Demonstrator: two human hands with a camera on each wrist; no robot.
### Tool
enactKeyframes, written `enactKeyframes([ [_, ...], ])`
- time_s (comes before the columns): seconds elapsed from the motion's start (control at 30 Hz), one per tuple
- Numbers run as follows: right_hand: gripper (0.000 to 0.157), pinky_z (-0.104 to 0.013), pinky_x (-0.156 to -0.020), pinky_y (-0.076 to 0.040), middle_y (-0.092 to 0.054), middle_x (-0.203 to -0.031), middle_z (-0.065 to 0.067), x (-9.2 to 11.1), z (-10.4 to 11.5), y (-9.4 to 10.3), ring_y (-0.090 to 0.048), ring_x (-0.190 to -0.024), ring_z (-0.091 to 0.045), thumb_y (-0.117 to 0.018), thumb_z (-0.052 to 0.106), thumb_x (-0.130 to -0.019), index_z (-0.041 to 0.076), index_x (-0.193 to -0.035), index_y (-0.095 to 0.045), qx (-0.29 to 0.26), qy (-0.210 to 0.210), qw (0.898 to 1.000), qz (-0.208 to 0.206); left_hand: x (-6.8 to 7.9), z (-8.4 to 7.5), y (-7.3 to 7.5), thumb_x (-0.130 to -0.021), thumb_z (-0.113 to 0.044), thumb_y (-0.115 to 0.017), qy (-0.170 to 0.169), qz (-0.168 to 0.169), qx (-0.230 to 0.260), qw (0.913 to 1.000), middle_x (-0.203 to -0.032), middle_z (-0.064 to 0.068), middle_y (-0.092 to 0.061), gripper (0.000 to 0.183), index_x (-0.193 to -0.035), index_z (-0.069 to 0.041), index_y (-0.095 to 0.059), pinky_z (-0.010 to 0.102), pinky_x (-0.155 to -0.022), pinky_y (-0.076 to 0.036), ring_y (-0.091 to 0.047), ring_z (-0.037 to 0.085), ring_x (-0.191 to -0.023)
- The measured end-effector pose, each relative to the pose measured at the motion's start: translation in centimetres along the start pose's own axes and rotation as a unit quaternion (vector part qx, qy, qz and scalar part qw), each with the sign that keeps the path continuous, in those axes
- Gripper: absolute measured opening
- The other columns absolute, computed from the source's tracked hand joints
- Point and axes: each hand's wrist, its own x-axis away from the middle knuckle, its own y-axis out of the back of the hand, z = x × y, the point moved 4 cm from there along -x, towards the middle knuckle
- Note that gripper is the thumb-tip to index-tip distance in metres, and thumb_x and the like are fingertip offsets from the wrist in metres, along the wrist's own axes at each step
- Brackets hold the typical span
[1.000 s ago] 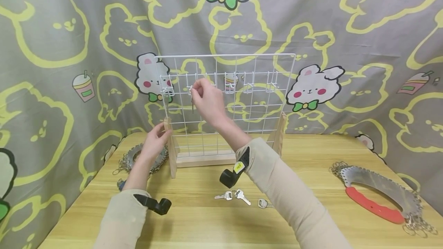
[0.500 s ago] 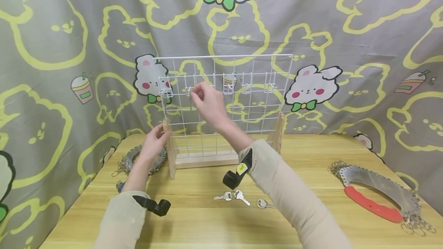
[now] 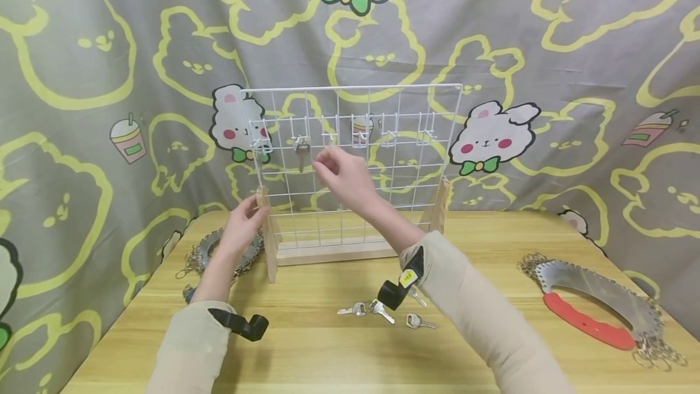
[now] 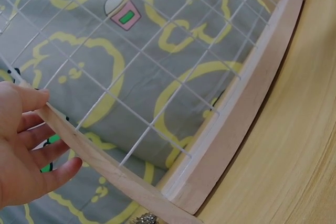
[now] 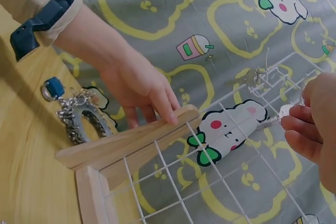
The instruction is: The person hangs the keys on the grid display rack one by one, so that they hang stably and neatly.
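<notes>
While a yellowish wood-grain bench (image 3: 306,351) bears a white wire-grid rack (image 3: 333,253), the left hand (image 3: 243,221) pinches its pale wooden upright (image 3: 270,242); the right hand's (image 3: 349,180) grip, fingers curled, looks unladen. One silver metal key (image 3: 302,148) hangs hooked, seemingly done; four loose keys (image 3: 414,321) lie unhung.

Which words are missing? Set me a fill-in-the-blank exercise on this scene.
The left hand holds the side post, made of ____.
In the head view, the key nearest the right hand hangs on the ____ hook from the left.
The curved tool's handle is ____.

Missing words: wood; second; red.
</notes>
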Motion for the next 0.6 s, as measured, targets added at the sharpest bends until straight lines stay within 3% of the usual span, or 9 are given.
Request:
enactKeyframes([
  [0.37, 0.011, -0.025, -0.054, -0.050, -0.064, -0.074, -0.005, 2.7, -2.7, 1.7, -0.061, -0.065, -0.023, -0.060, 0.012, -0.090, 0.002, -0.093, -0.063, -0.046, -0.050, 0.998, 0.004, -0.1, -0.2, -0.3, -0.098, -0.019, -0.047, 0.001, 0.003, 0.008, 1.0000, -0.146, 0.020, -0.029, 0.058, -0.146, -0.001, -0.021, 0.048, -0.107, -0.027, -0.030, 0.034, -0.132],
  [0.6, 0.010, -0.026, -0.054, -0.052, -0.064, -0.073, -0.006, 5.3, -4.7, 2.0, -0.058, -0.063, -0.016, -0.061, 0.013, -0.090, 0.004, -0.093, -0.062, -0.040, -0.087, 0.995, 0.032, -0.1, -0.2, -0.2, -0.097, -0.017, -0.047, 0.003, 0.000, 0.015, 0.9999, -0.144, 0.023, -0.030, 0.057, -0.145, 0.000, -0.022, 0.049, -0.107, -0.028, -0.031, 0.036, -0.131],
])
